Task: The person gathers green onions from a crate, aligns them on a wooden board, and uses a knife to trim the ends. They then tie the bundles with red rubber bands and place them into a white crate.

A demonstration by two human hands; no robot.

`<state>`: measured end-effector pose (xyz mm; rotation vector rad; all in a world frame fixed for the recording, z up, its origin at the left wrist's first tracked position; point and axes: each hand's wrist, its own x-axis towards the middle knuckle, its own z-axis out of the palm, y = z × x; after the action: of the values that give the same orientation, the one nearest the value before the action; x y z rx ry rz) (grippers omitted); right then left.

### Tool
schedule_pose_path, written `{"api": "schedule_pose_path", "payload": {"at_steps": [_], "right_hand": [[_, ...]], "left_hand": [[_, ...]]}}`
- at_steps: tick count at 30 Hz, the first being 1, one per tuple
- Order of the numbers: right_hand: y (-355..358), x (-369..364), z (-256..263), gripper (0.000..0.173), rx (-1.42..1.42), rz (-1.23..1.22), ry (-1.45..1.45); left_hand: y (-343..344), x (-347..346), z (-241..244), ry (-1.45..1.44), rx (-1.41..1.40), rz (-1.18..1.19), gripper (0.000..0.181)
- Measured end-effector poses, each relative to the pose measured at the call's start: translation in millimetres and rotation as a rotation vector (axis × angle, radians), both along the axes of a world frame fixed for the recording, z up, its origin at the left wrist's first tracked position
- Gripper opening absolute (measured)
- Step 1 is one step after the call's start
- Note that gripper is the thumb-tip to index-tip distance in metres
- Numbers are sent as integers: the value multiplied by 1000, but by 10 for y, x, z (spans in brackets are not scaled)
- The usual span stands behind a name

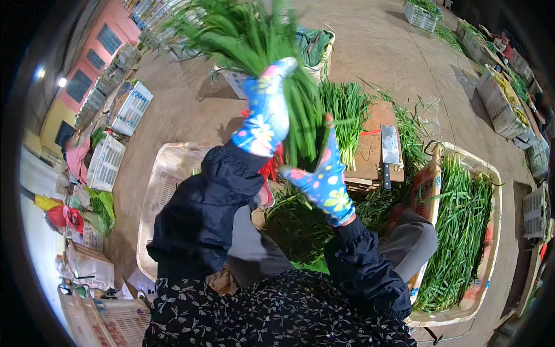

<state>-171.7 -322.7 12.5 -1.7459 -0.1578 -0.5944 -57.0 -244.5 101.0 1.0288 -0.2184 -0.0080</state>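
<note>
My left hand (pixel 268 106), in a blue flowered glove, grips a large bunch of long green leaves (pixel 303 112), which look like Chinese chives. The bunch is blurred, its leaves fanning out past my wrist at the top. My right hand (pixel 325 184), gloved alike, is spread with thumb and fingers apart, just below the bunch's lower end; it holds nothing. Beyond it, a second bunch of chives (pixel 347 121) lies against a wooden board (pixel 368 169). On the board's right side rests a cleaver (pixel 389 152) with a black handle, beside a red strip (pixel 370 132).
To my right stands a crate (pixel 492 260) filled with chives (pixel 461 234). A pale crate (pixel 167 160) is at my left. Loose leaves (pixel 299 221) litter the floor between my legs. Red ties (pixel 272 169) hang near my left wrist. A person (pixel 77 158) is at far left.
</note>
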Motion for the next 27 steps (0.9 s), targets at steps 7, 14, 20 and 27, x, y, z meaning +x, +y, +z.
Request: {"api": "schedule_pose_path", "payload": {"at_steps": [7,14,20,27], "right_hand": [[-118,108,-22,55,211,-133,-63],[-819,82,-184,27,1116,49,28],[-960,-164,-312,37,1333,438,46],[-1349,-8,-165,37,1032,189,267]], "left_hand": [[-568,-559,537,-180,956,-209,33],[-437,-279,749,-622,877,-766,40],[486,186,269,-298,846,-677,59],[361,-662,-1386,-179,700,-861,66]]}}
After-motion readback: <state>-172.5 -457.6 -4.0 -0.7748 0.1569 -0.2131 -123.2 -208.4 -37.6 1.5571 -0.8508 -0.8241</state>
